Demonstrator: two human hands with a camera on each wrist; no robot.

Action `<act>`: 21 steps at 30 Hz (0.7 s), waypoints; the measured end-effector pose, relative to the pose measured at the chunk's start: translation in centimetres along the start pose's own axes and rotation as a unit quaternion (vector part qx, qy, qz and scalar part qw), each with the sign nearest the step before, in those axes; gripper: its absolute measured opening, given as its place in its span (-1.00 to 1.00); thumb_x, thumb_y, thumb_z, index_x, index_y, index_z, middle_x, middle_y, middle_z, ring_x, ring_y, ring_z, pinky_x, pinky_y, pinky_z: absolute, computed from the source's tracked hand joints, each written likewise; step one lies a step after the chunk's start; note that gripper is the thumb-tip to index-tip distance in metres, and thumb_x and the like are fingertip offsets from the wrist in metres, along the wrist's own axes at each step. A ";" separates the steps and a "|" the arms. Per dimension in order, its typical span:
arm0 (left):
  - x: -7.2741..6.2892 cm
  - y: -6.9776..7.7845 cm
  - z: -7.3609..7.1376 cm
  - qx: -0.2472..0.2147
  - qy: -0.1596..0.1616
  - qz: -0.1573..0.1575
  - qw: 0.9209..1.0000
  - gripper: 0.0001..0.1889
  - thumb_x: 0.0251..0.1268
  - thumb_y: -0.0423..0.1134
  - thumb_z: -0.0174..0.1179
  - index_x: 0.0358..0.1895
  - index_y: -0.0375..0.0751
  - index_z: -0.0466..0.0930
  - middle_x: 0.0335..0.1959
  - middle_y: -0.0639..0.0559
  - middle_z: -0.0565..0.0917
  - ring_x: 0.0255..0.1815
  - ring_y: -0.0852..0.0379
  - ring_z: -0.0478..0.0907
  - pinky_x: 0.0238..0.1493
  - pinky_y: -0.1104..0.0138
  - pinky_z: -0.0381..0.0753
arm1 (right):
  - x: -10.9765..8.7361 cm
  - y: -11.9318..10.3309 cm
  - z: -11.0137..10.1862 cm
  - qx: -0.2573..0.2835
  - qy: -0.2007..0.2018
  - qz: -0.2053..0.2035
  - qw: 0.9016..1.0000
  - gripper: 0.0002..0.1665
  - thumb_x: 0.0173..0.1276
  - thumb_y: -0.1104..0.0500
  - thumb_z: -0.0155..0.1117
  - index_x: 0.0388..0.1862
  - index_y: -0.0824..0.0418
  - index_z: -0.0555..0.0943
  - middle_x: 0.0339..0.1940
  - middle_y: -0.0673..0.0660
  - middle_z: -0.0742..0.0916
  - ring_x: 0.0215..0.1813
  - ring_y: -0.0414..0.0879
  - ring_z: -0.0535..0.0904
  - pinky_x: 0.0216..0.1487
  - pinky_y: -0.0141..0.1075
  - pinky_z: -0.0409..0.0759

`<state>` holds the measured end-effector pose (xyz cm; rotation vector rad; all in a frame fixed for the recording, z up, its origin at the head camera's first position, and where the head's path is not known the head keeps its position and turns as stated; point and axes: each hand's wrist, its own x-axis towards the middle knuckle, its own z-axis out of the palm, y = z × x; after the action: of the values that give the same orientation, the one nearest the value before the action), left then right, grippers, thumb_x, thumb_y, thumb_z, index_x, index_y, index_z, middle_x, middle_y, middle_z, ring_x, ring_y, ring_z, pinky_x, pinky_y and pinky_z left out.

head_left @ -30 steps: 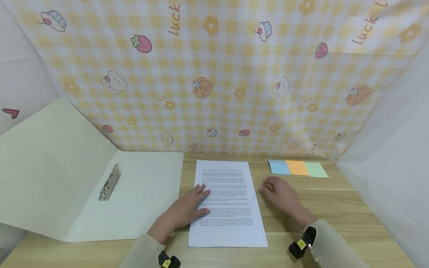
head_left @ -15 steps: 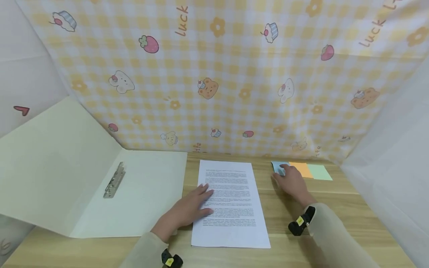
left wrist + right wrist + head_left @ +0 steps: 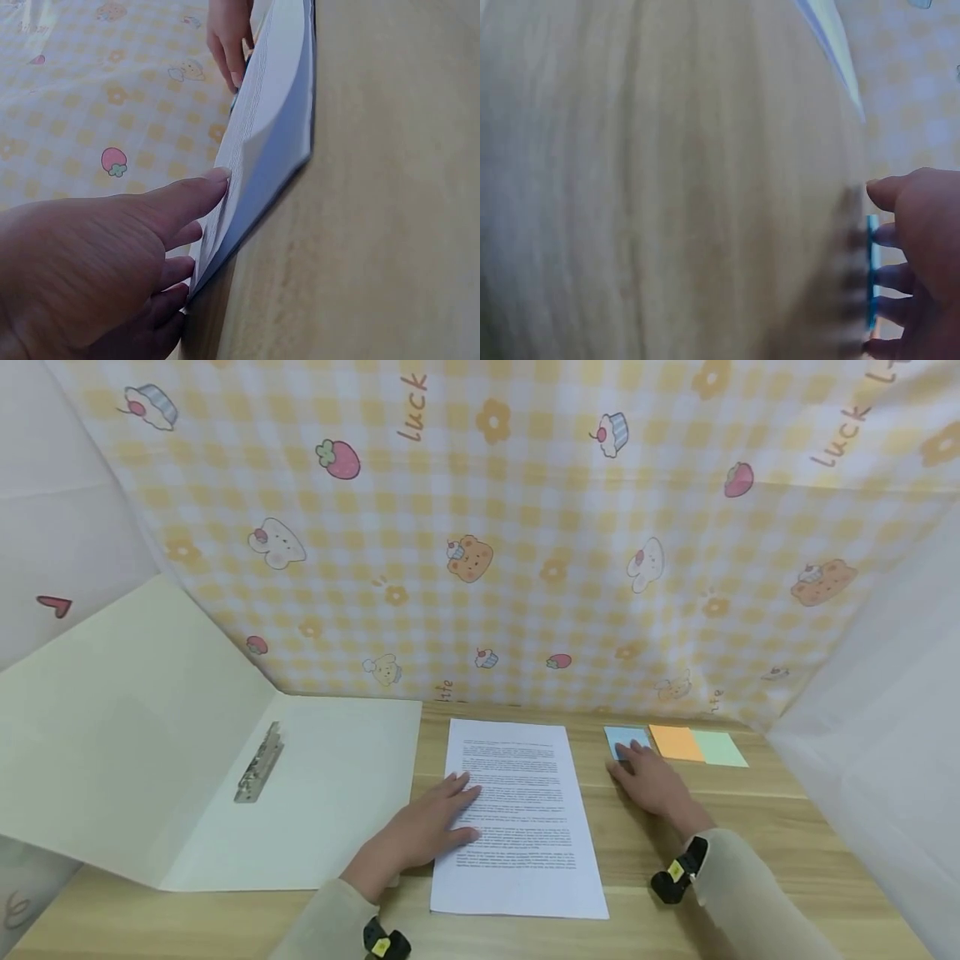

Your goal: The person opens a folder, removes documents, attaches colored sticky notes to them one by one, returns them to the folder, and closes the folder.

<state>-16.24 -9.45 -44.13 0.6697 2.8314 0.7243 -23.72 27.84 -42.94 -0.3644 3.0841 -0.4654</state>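
Note:
My left hand (image 3: 422, 828) rests on the left edge of a stack of printed paper (image 3: 525, 827), its fingers spread. In the left wrist view the thumb and fingers lie along the sheets (image 3: 262, 135), whose near corner bows up slightly. At the right, my right hand (image 3: 654, 782) touches a blue sticky note pad (image 3: 618, 737) with its fingertips from above. The right wrist view has the fingers nearly straight on the blue pad (image 3: 872, 277), the thumb apart from it. Part of the pad is hidden under the fingers.
An orange sticky note pad (image 3: 677, 743) and a green one (image 3: 722, 749) lie side by side right of the blue pad. To the left stands an open white folder (image 3: 337, 793) with a metal clip (image 3: 258, 764). A checked cloth (image 3: 517, 527) hangs behind the wooden table (image 3: 780, 843).
My right hand has reached forward onto the blue pad. The pad has slid slightly toward me, leaving a small gap beside the orange one. My left hand stays on the paper.

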 end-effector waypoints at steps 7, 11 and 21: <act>-0.1 0.0 0.0 0.003 -0.002 0.001 1.000 -0.30 0.40 0.07 0.24 0.52 -0.09 0.32 0.64 -0.10 0.18 0.67 -0.17 0.08 0.54 -0.09 0.28 | -0.3 -1.0 -0.9 0.028 -0.006 0.047 0.999 -0.40 0.58 -0.06 0.05 0.27 0.42 0.56 0.21 0.42 0.68 0.23 0.33 0.62 0.24 0.21 0.54; -0.1 0.0 -0.2 0.001 -0.003 -0.005 1.000 -0.30 0.40 0.07 0.24 0.53 -0.07 0.31 0.64 -0.08 0.17 0.67 -0.15 0.06 0.55 -0.09 0.26 | 0.2 -1.4 -1.9 0.060 0.012 0.092 0.994 -0.40 0.54 -0.09 0.08 0.21 0.40 0.60 0.06 0.37 0.75 -0.01 0.18 0.69 0.04 0.11 0.62; -0.2 0.1 -0.1 -0.003 -0.006 -0.001 1.000 -0.31 0.41 0.07 0.22 0.53 -0.08 0.31 0.64 -0.10 0.17 0.67 -0.17 0.07 0.56 -0.09 0.25 | 1.8 -0.5 -3.0 0.070 0.029 0.171 0.982 -0.18 0.49 -0.23 0.10 0.15 0.57 0.53 0.11 0.57 0.64 0.08 0.41 0.62 -0.06 0.11 0.66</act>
<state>-16.09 -9.50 -44.00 0.6693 2.8176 0.7251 -25.49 27.87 -39.84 0.1826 3.0499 -0.6797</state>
